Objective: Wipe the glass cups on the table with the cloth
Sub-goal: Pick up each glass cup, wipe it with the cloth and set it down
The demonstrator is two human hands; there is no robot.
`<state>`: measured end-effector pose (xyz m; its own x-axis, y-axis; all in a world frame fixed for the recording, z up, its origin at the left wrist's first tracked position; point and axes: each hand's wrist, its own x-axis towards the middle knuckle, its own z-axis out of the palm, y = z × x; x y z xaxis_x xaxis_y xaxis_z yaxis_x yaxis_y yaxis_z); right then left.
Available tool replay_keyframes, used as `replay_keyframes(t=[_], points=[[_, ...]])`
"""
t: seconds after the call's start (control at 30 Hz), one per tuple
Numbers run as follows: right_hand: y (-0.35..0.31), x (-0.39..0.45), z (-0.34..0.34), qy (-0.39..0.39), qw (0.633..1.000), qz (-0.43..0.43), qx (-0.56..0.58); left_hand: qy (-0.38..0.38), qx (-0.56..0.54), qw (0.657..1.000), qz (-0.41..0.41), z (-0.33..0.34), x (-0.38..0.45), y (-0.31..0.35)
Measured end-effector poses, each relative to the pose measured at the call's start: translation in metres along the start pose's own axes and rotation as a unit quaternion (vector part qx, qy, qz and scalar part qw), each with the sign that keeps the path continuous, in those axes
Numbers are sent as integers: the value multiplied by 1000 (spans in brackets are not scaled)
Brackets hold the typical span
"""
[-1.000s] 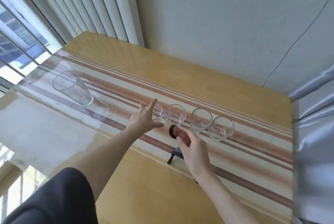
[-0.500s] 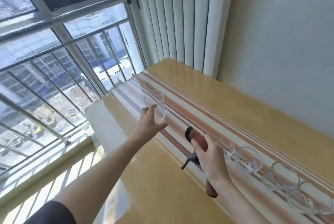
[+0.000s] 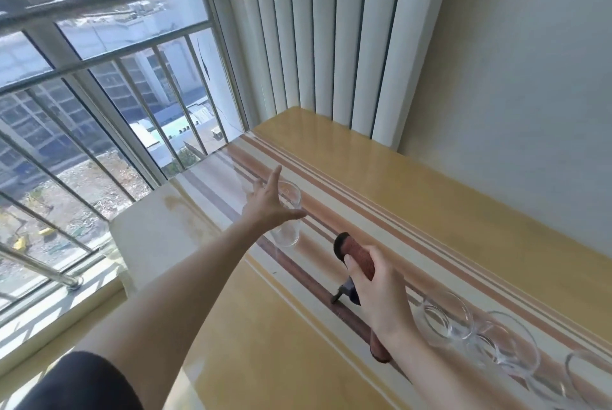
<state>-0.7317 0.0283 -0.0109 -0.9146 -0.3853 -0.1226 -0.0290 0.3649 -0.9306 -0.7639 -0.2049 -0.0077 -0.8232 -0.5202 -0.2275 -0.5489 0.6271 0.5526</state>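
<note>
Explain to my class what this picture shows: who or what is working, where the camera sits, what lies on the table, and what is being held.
No machine is at work here: these are a person's two bare hands. The single picture comes from a camera worn on the person's head, looking forward and down, so the arms reach in from below.

The left hand stretches toward a tall glass standing near the window end of the striped table; its fingers are spread around the glass, though a firm grip cannot be confirmed. The right hand is closed around a reddish-brown roll, possibly the cloth, with something dark beneath it.

At the lower right, a row of short glasses stands along the stripes.
</note>
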Motion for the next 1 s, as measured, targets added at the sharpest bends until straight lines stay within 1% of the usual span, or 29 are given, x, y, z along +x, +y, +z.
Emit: replay_keyframes(t=[0.17, 0.27, 0.3, 0.37, 0.47, 0.5, 0.6, 0.67, 0.7, 0.8, 0.9, 1.0], points=[[1, 0, -4, 9, 1000, 3, -15, 38, 41, 998, 17, 4, -4, 4], [-6, -4, -7, 14, 1000, -11, -9, 52, 28, 998, 26, 3, -20, 1], [-10, -7, -8, 12, 1000, -13, 0, 58, 5, 998, 27, 1, -28, 2], [-21, -15, -13, 8, 1000, -21, 14, 57, -73, 995, 23, -8, -48, 4], [-38, -37, -28, 24, 998, -52, 34, 7, -222, 975, 12, -23, -88, 8], [-45, -47, -35, 34, 996, -61, 51, -10, -256, 966, 17, -29, -104, 10], [-65, -81, -55, 76, 988, -80, 111, -38, -303, 950, 61, -42, -157, 23], [-77, -103, -63, 78, 982, -82, 148, -51, -321, 940, 103, -47, -191, 37], [-82, -113, -65, 73, 982, -86, 150, -55, -320, 937, 126, -49, -207, 45], [-100, -137, -64, 57, 986, -124, 98, -67, -293, 938, 175, -54, -246, 74], [-117, -151, -69, 70, 977, -199, -17, -58, -265, 941, 204, -61, -274, 99], [-126, -158, -84, 79, 970, -226, -48, -41, -277, 934, 224, -70, -292, 112]])
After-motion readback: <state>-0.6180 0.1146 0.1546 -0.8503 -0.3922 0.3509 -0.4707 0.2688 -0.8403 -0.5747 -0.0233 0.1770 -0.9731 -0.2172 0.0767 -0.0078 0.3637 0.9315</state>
